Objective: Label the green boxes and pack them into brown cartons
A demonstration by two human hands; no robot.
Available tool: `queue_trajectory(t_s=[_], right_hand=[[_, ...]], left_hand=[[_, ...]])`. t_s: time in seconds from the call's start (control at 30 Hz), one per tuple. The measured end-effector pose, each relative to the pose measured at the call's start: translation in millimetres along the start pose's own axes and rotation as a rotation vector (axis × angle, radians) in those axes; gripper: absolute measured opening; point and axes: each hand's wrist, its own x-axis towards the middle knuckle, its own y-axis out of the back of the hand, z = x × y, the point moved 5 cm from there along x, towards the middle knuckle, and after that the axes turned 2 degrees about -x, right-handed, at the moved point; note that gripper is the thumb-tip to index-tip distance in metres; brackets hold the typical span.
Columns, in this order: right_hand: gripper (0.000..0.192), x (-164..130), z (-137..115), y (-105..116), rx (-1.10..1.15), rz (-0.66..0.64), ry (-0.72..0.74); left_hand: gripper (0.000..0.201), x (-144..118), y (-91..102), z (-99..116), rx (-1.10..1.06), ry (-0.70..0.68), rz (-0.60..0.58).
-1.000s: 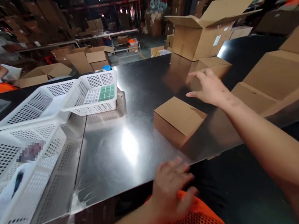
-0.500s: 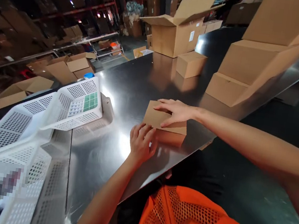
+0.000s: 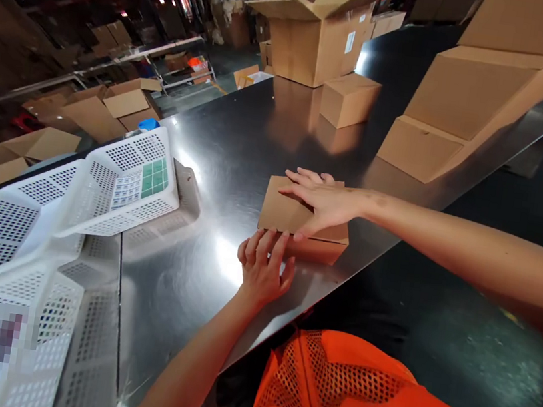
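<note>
A small closed cardboard box [image 3: 281,208] lies on the shiny metal table [image 3: 176,305] in front of me. My right hand [image 3: 329,205] rests flat on its lid, palm down with the fingers spread. At the box's near left corner is my left hand [image 3: 267,267], its fingertips at the lid's front edge and its thumb apart in front of the box's near side. Neither hand is closed round anything. What the box contains is hidden.
White perforated baskets [image 3: 124,210] stand along the left, one holding green and white small packs [image 3: 154,178]. Beyond lie another small carton [image 3: 349,100] and a large open carton [image 3: 319,42]. Stacked cartons [image 3: 469,93] line the right side. The table's near edge runs beside me.
My left hand's fingers have straightened somewhat and its thumb has spread from them. My right hand still lies on the lid, its fingers shifted slightly. The view has shifted a little.
</note>
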Motion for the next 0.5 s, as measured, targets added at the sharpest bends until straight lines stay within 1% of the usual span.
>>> queue_trajectory(t_s=[0.03, 0.07, 0.1, 0.13, 0.2, 0.23, 0.27, 0.3, 0.4, 0.47, 0.5], right_hand=[[0.107, -4, -7, 1, -0.041, 0.058, 0.022], [0.1, -10, -14, 2, -0.083, 0.133, 0.035], [0.088, -16, -21, 2, -0.12, 0.21, 0.045], [0.072, -23, -27, 1, -0.15, 0.273, 0.054], [0.04, -37, -36, -8, -0.185, 0.357, 0.089], [0.03, -43, -39, -14, -0.193, 0.394, 0.123], [0.026, -49, -40, -22, -0.201, 0.444, 0.167], [0.025, -55, -40, -30, -0.208, 0.516, 0.206], [0.029, -70, -39, -50, -0.22, 0.769, 0.324], [0.029, -78, -42, -57, -0.192, 0.873, 0.398], [0.028, -81, -46, -56, -0.156, 0.907, 0.416]], left_hand=[[0.05, -1, -1.0, 0, -0.001, 0.008, -0.007], [0.051, -2, -2.0, -1, 0.0, 0.017, -0.013], [0.05, -2, -2.7, -2, 0.002, 0.026, -0.013], [0.05, -2, -3.2, -2, 0.004, 0.031, -0.007], [0.046, -2, -3.5, -3, 0.0, 0.03, 0.015], [0.045, -1, -3.4, -3, -0.007, 0.025, 0.028], [0.043, -1, -3.3, -3, -0.015, 0.019, 0.036], [0.042, 0, -3.3, -3, -0.025, 0.015, 0.042], [0.041, 0, -3.8, -4, -0.046, 0.007, 0.055], [0.041, -1, -5.4, -6, -0.048, 0.017, 0.072], [0.042, -2, -6.6, -7, -0.042, 0.024, 0.085]])
